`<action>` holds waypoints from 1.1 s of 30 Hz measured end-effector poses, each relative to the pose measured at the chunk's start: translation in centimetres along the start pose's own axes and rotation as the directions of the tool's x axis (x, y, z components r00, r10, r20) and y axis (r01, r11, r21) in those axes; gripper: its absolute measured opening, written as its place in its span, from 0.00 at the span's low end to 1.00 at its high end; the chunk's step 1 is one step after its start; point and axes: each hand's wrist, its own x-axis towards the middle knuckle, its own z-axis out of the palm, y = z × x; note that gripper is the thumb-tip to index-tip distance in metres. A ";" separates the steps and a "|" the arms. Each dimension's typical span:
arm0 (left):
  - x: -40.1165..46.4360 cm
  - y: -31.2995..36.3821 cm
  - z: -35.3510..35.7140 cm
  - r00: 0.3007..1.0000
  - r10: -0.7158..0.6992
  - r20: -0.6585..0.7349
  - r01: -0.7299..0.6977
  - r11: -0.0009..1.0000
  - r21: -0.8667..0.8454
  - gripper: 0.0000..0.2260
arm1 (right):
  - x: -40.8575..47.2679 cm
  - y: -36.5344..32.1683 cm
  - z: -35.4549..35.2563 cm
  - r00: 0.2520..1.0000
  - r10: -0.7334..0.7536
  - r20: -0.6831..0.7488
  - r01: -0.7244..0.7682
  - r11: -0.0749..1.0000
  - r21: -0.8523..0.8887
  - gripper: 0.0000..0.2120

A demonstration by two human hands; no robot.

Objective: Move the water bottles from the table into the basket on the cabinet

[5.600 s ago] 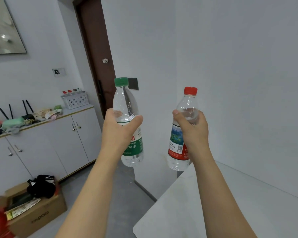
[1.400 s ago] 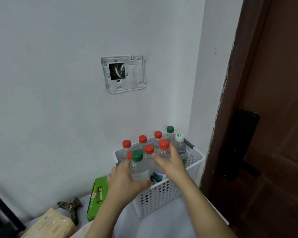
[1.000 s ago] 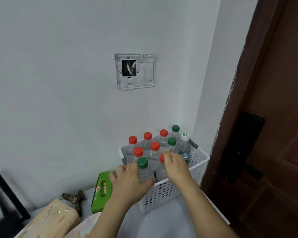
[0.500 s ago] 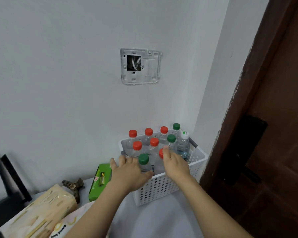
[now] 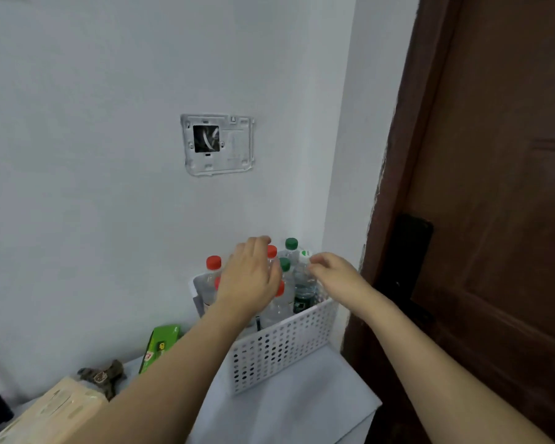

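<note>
A white perforated basket (image 5: 282, 350) stands on the cabinet top (image 5: 289, 408), in the corner beside the door. Several water bottles stand upright in it, among them a red-capped one (image 5: 213, 262), a green-capped one (image 5: 291, 243) and a white-capped one (image 5: 304, 267). My left hand (image 5: 250, 277) hovers over the basket's middle with relaxed fingers, holding nothing and hiding some bottles. My right hand (image 5: 330, 270) hangs over the basket's right end, fingers loosely bent by the white-capped bottle, gripping nothing.
A brown door (image 5: 494, 219) with a black handle plate (image 5: 407, 267) stands close on the right. A green box (image 5: 161, 344), a small dark object (image 5: 103, 376) and a beige tissue pack (image 5: 45, 415) lie left of the basket. The wall is right behind it.
Both hands have let go of the two bottles set into the basket's front and have risen above the caps. The left hand has moved back over the middle.
</note>
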 end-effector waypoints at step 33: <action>-18.2 43.7 -5.8 0.712 0.696 0.095 -0.645 0.702 -0.302 0.24 | -58.0 3.8 -25.1 0.570 0.157 -0.807 -0.645 0.694 -0.320 0.31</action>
